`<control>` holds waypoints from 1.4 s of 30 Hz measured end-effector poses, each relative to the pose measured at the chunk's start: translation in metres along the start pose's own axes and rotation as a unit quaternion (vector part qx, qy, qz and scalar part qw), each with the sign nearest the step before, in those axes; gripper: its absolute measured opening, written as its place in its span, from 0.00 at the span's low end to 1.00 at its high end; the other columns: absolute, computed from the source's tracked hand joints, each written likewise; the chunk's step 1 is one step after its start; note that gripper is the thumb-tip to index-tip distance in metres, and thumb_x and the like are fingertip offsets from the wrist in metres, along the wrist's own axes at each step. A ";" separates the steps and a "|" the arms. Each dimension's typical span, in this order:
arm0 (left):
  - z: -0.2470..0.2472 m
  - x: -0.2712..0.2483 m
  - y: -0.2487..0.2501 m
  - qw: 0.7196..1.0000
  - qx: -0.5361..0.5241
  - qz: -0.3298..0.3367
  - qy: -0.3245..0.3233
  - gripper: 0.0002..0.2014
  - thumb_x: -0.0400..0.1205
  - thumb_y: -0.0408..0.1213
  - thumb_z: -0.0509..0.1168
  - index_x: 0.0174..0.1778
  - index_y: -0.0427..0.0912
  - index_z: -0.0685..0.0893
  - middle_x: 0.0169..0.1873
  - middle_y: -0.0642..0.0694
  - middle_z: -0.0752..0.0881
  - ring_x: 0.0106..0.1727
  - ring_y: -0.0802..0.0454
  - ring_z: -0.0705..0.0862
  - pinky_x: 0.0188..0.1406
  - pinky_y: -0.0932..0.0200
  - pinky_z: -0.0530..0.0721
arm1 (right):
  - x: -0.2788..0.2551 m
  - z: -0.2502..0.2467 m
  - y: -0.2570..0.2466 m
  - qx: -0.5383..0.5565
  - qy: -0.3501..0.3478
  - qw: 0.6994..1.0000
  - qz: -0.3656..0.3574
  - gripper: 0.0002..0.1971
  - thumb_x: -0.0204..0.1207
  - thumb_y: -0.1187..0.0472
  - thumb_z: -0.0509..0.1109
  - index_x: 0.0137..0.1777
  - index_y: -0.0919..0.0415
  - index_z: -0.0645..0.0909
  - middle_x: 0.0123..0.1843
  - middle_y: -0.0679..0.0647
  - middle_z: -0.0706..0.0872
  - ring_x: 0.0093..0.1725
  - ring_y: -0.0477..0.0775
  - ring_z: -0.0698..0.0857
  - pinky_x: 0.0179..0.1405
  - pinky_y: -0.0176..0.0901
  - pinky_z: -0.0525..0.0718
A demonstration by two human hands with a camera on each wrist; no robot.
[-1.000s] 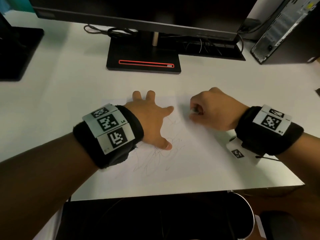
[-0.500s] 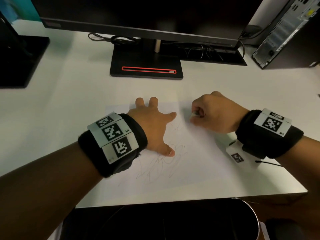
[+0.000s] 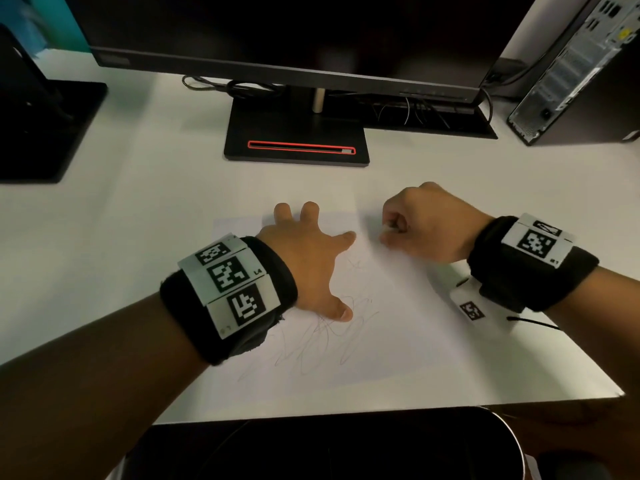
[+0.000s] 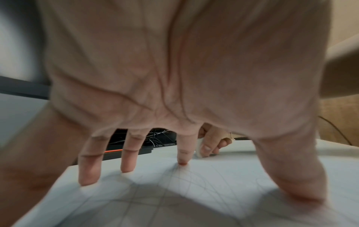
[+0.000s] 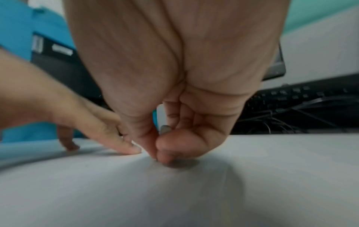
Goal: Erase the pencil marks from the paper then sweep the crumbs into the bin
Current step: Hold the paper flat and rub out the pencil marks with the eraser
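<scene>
A white sheet of paper [image 3: 398, 341] lies on the white desk [image 3: 138, 237], with grey pencil scribbles [image 3: 325, 341] near its front left. My left hand [image 3: 318, 265] is spread flat on the sheet, its fingertips [image 4: 182, 161] pressing the paper down. To its right, my right hand [image 3: 391, 233] is curled into a fist over the sheet's far part and pinches a small white eraser [image 4: 199, 147] between thumb and fingers, low against the paper. In the right wrist view only a grey corner of the eraser [image 5: 165, 129] shows. No crumbs are discernible.
A monitor on a black stand [image 3: 298, 133] is behind the paper, with cables and a keyboard [image 5: 301, 98] at the back right. A computer tower [image 3: 571, 74] stands far right, another black stand [image 3: 45, 126] far left. A round dark bin [image 3: 516, 445] sits below the desk's front edge.
The head view has drifted a little. Both hands keep nearly the same places on the sheet; the right hand has shifted only slightly with the eraser.
</scene>
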State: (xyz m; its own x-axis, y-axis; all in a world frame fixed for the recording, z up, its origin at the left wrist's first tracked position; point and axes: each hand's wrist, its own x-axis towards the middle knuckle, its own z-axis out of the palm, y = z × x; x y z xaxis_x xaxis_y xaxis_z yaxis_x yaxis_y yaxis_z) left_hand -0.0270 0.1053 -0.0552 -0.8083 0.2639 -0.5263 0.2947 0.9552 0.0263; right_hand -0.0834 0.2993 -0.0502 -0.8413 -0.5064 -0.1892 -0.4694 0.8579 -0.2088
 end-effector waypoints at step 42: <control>0.001 0.001 -0.001 1.000 -0.003 0.003 0.003 0.54 0.69 0.76 0.67 0.86 0.66 0.46 0.79 0.39 0.53 0.79 0.31 0.55 0.64 0.43 0.79 | 0.001 -0.003 -0.005 -0.042 -0.055 0.993 -0.094 0.08 0.74 0.56 0.71 0.34 0.53 0.78 0.27 0.45 0.78 0.31 0.39 0.72 0.35 0.38 0.71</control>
State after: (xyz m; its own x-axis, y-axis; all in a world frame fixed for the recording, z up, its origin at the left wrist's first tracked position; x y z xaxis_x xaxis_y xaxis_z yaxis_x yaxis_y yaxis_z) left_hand -0.0270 0.1045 -0.0566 -0.8094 0.2706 -0.5212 0.2967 0.9543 0.0347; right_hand -0.0825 0.2952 -0.0464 -0.7044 -0.6609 -0.2590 -0.6399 0.7491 -0.1713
